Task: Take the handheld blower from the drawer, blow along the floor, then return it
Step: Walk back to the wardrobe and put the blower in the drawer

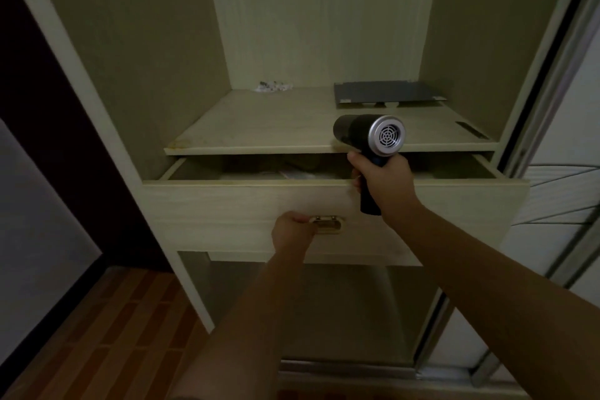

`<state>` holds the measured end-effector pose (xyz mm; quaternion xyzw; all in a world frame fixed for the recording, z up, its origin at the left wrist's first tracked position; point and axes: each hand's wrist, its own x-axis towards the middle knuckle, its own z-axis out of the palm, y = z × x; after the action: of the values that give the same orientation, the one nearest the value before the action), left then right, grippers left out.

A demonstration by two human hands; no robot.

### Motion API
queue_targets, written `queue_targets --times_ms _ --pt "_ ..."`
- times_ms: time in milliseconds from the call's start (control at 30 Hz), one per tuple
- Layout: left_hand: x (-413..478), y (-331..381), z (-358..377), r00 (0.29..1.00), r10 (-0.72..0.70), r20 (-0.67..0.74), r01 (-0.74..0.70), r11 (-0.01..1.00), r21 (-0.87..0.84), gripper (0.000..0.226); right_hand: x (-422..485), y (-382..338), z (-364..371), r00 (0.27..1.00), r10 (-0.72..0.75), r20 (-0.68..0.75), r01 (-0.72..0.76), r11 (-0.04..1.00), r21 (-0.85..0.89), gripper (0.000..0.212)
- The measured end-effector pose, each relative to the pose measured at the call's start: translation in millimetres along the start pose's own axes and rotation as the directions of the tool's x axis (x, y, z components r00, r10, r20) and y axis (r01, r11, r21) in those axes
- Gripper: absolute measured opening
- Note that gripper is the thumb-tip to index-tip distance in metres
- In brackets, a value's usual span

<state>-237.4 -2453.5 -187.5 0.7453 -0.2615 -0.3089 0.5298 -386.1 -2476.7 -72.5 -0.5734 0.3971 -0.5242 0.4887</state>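
Black-handled handheld blower [370, 140] is gripped in the right hand [384, 178], fingers wrapped round the handle, silver grilled end facing the camera, body held above the front edge of the open drawer [246, 204]. Left hand [292, 232] is curled on the brass pull [328, 224] at the drawer front. Drawer contents are dim and cannot be identified. On the shelf [259, 127] above lies a dark flat sheet [386, 92]. Wood-patterned floor [113, 334] shows lower left.
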Motion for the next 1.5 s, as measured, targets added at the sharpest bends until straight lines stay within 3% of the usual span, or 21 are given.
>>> queue_targets --times_ms 167,367,433,533,700,900,1067,1267,1400,1500 --pt "-26 -1 -20 0.996 0.08 0.039 -0.086 0.978 0.19 0.022 -14 -10 5 1.0 0.002 0.001 -0.002 1.0 0.019 0.027" --pt "-48 3 -35 0.995 0.042 0.087 -0.063 0.966 0.252 0.018 -23 -17 9 1.0 -0.005 0.026 0.003 0.999 0.049 0.033" --pt "-55 11 -44 0.987 0.022 0.158 -0.074 0.94 0.332 0.007 -23 -20 9 0.999 -0.006 0.04 0.004 0.999 0.048 0.033" --pt "-60 48 -66 0.964 0.0 0.267 -0.134 0.865 0.483 0.019 -20 -25 7 0.997 -0.006 0.083 0.003 0.999 0.038 0.028" --pt "-56 136 -85 0.969 0.104 0.222 -0.149 0.97 0.194 0.024 -1 -27 -2 0.99 0.013 0.137 -0.013 1.0 0.002 0.034" --pt "-33 181 -57 0.981 0.133 0.144 -0.122 0.989 -0.084 0.019 29 -29 -25 0.947 0.067 0.314 -0.042 0.995 -0.087 0.022" --pt "-2 175 -37 0.988 0.139 0.073 -0.128 0.981 -0.146 0.025 61 -17 -40 0.838 0.175 0.517 -0.007 0.951 -0.31 0.014" --pt "36 164 -17 0.975 0.219 0.043 -0.209 0.962 -0.179 0.016 93 10 -3 0.679 0.302 0.669 0.183 0.813 -0.553 0.041" --pt "58 172 -6 0.948 0.298 0.112 -0.284 0.951 -0.126 0.015 106 26 30 0.614 0.407 0.676 0.321 0.654 -0.685 0.033" --pt "73 179 1 0.93 0.329 0.161 -0.314 0.943 -0.113 0.017 113 38 50 0.572 0.494 0.655 0.366 0.56 -0.743 0.009"
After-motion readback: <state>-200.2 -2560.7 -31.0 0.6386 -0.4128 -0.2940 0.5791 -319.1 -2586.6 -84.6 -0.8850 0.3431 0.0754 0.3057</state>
